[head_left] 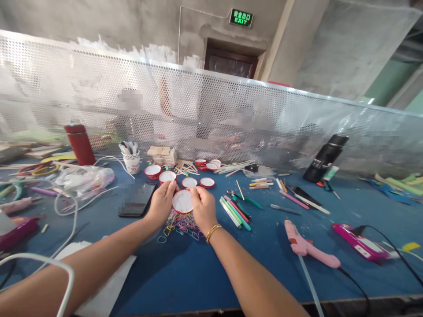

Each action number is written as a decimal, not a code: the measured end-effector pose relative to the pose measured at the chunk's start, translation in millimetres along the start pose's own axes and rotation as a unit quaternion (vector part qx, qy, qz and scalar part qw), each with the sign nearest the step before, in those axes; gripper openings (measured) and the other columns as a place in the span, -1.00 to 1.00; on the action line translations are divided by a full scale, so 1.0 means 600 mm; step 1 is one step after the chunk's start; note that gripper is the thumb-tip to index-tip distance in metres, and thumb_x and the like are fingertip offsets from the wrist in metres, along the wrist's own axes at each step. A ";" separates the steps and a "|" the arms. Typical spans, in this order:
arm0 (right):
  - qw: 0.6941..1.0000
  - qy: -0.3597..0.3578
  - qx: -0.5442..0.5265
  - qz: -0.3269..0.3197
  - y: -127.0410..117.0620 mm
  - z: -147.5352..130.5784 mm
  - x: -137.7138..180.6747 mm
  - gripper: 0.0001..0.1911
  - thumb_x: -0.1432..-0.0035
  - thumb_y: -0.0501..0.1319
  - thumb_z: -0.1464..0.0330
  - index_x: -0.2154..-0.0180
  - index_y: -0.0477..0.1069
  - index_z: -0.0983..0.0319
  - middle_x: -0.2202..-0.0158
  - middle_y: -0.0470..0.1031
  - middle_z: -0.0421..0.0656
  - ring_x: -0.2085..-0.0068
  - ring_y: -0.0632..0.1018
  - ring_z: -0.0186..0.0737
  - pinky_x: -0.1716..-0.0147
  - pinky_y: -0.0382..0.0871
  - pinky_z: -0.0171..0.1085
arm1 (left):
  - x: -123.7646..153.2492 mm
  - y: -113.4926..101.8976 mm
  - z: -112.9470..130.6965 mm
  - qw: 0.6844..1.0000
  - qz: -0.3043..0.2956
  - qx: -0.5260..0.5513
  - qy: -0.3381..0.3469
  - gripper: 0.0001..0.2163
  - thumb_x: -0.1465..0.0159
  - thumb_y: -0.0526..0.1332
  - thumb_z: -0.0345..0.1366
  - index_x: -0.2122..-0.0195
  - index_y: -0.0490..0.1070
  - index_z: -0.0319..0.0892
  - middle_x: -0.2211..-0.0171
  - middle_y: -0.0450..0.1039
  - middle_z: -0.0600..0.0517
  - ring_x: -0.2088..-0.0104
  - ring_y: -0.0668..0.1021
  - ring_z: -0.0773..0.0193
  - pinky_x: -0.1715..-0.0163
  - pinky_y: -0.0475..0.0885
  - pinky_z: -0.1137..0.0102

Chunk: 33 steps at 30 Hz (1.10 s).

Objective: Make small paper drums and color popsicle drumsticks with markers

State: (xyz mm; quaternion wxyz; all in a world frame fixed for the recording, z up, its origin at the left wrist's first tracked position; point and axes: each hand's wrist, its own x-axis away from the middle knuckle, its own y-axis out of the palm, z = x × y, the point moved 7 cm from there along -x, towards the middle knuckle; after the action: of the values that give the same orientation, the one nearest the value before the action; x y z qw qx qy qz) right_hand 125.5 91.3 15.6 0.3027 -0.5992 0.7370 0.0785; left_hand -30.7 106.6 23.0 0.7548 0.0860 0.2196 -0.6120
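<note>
Shallow round dish, white inside with a red edge (183, 202), held up between 2 bare hands, above a scattered heap of small multicoloured loop-shaped clips (187, 225) on a blue tabletop (185, 281). Left hand (161, 201): fingers curled in, pinching the dish at its left edge. Right hand (204, 208): likewise closed, thumb and fingers gripping the right edge; gold chain bracelet (213, 233) at that wrist. Just beyond: 4 similar red-and-white dishes (207, 182) in an uneven row. Left of the left hand, a flat black rectangular device (135, 206). Right of the right hand, a fan of slim coloured markers (234, 213), green-handled pliers (249, 200) near them. Farther right, a pink glue gun (312, 251) lying on its side.
</note>
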 end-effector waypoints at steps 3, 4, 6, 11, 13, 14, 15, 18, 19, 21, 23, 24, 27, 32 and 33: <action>1.000 -0.002 0.006 0.003 0.000 -0.002 0.000 -0.62 -0.39 0.05 0.22 0.26 0.60 0.22 0.41 0.60 -0.14 0.38 0.51 -0.21 0.32 0.34 -0.31 | 0.000 -0.001 -0.002 1.000 0.001 -0.006 0.003 -0.60 -0.27 0.16 0.09 0.53 0.37 -0.12 0.57 0.30 0.08 0.52 0.29 0.28 0.50 0.18 0.40; 1.000 -0.004 0.010 0.004 0.000 -0.003 0.000 -0.62 -0.39 0.05 0.23 0.26 0.60 0.22 0.42 0.59 -0.14 0.38 0.51 -0.21 0.32 0.34 -0.31 | 0.000 -0.001 -0.003 1.000 0.000 -0.008 0.004 -0.60 -0.28 0.16 0.09 0.53 0.37 -0.12 0.57 0.30 0.08 0.52 0.29 0.29 0.50 0.18 0.40; 1.000 -0.004 0.016 0.004 0.001 -0.002 0.000 -0.62 -0.39 0.05 0.22 0.26 0.60 0.21 0.43 0.58 -0.15 0.39 0.51 -0.21 0.32 0.33 -0.31 | -0.001 -0.001 -0.006 1.000 -0.002 -0.010 0.005 -0.60 -0.29 0.15 0.08 0.52 0.37 -0.12 0.57 0.31 0.09 0.53 0.30 0.29 0.51 0.19 0.41; 1.000 -0.008 0.020 0.009 0.002 0.000 -0.001 -0.61 -0.39 0.04 0.22 0.29 0.59 0.21 0.43 0.58 -0.15 0.39 0.50 -0.21 0.33 0.32 -0.31 | -0.004 0.000 -0.011 1.000 -0.002 -0.015 0.009 -0.59 -0.30 0.14 0.08 0.53 0.35 -0.12 0.60 0.28 0.10 0.56 0.27 0.31 0.55 0.16 0.41; 1.000 -0.008 0.022 0.009 0.002 0.001 0.000 -0.61 -0.39 0.04 0.23 0.29 0.58 0.22 0.42 0.58 -0.14 0.39 0.51 -0.21 0.33 0.32 -0.31 | -0.005 0.000 -0.013 1.000 -0.002 -0.015 0.005 -0.59 -0.30 0.14 0.08 0.53 0.35 -0.12 0.61 0.27 0.10 0.57 0.26 0.31 0.56 0.15 0.41; 1.000 -0.007 0.022 0.008 0.002 0.001 0.000 -0.62 -0.39 0.04 0.23 0.29 0.59 0.22 0.42 0.58 -0.14 0.38 0.51 -0.21 0.32 0.32 -0.31 | -0.005 0.001 -0.014 1.000 -0.001 -0.014 0.004 -0.60 -0.30 0.14 0.08 0.52 0.35 -0.12 0.60 0.28 0.10 0.56 0.27 0.31 0.56 0.15 0.41; 1.000 -0.005 0.021 0.007 0.002 0.001 -0.001 -0.62 -0.39 0.05 0.23 0.28 0.59 0.22 0.42 0.59 -0.14 0.38 0.52 -0.21 0.32 0.32 -0.31 | -0.006 0.001 -0.015 1.000 -0.001 -0.013 0.003 -0.60 -0.30 0.14 0.07 0.52 0.36 -0.12 0.60 0.28 0.10 0.56 0.27 0.31 0.55 0.16 0.41; 1.000 -0.002 0.015 0.007 0.002 0.002 -0.001 -0.62 -0.38 0.05 0.24 0.25 0.61 0.23 0.39 0.61 -0.12 0.36 0.53 -0.20 0.29 0.33 -0.31 | -0.007 0.003 -0.018 1.000 0.000 -0.007 0.000 -0.62 -0.29 0.15 0.07 0.51 0.37 -0.12 0.58 0.30 0.09 0.54 0.29 0.30 0.53 0.17 0.41; 1.000 -0.002 0.013 0.007 0.001 0.003 -0.001 -0.63 -0.38 0.05 0.25 0.25 0.61 0.23 0.38 0.62 -0.12 0.35 0.54 -0.20 0.29 0.34 -0.31 | -0.007 0.003 -0.019 1.000 0.000 -0.005 -0.001 -0.62 -0.28 0.16 0.06 0.50 0.37 -0.12 0.58 0.31 0.09 0.53 0.30 0.30 0.52 0.18 0.41; 1.000 -0.001 0.011 0.008 0.001 0.003 -0.001 -0.63 -0.38 0.06 0.25 0.25 0.61 0.23 0.36 0.63 -0.11 0.34 0.54 -0.19 0.28 0.34 -0.30 | -0.007 0.003 -0.018 1.000 -0.001 0.000 -0.002 -0.62 -0.28 0.17 0.06 0.50 0.38 -0.12 0.57 0.31 0.09 0.52 0.30 0.29 0.51 0.18 0.41; 1.000 -0.001 0.010 0.008 0.000 0.003 -0.001 -0.63 -0.38 0.07 0.25 0.25 0.62 0.23 0.36 0.63 -0.10 0.34 0.55 -0.19 0.28 0.34 -0.31 | -0.007 0.005 -0.014 1.000 -0.008 0.003 0.004 -0.62 -0.28 0.17 0.07 0.51 0.38 -0.12 0.57 0.31 0.09 0.52 0.31 0.29 0.50 0.19 0.40; 1.000 -0.002 0.009 0.007 0.000 0.003 -0.001 -0.64 -0.38 0.07 0.25 0.25 0.62 0.23 0.36 0.64 -0.10 0.34 0.55 -0.19 0.29 0.34 -0.31 | -0.006 0.006 -0.010 1.000 -0.014 0.006 0.009 -0.61 -0.28 0.17 0.07 0.50 0.38 -0.13 0.56 0.33 0.09 0.51 0.32 0.29 0.48 0.21 0.41; 1.000 -0.018 0.008 0.006 -0.006 -0.003 -0.003 -0.63 -0.39 0.07 0.23 0.24 0.61 0.22 0.33 0.65 -0.11 0.32 0.57 -0.19 0.29 0.34 -0.31 | -0.004 0.009 0.003 0.999 -0.038 0.021 0.029 -0.60 -0.28 0.16 0.10 0.42 0.46 -0.15 0.46 0.45 0.05 0.43 0.42 0.26 0.39 0.30 0.41; 0.998 -0.054 0.006 0.029 -0.018 -0.012 -0.006 -0.64 -0.39 0.05 0.20 0.16 0.57 0.21 0.26 0.65 -0.11 0.28 0.59 -0.18 0.25 0.36 -0.29 | 0.003 0.013 0.017 0.995 -0.076 0.041 0.052 -0.56 -0.32 0.10 0.13 0.29 0.51 -0.16 0.36 0.52 0.02 0.33 0.48 0.22 0.31 0.37 0.39; 0.998 -0.055 0.001 0.033 -0.019 -0.011 -0.006 -0.66 -0.38 0.07 0.19 0.12 0.55 0.21 0.29 0.64 -0.12 0.31 0.58 -0.19 0.27 0.36 -0.29 | 0.004 0.011 0.019 0.995 -0.071 0.039 0.058 -0.56 -0.33 0.10 0.13 0.29 0.51 -0.16 0.35 0.52 0.02 0.33 0.47 0.23 0.31 0.37 0.39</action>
State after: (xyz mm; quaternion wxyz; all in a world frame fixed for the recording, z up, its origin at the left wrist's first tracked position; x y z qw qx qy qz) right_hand 134.2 88.1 25.9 0.3403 -0.5689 0.7389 0.1204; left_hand -21.3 101.3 31.3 0.6912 0.1351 0.2445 -0.6665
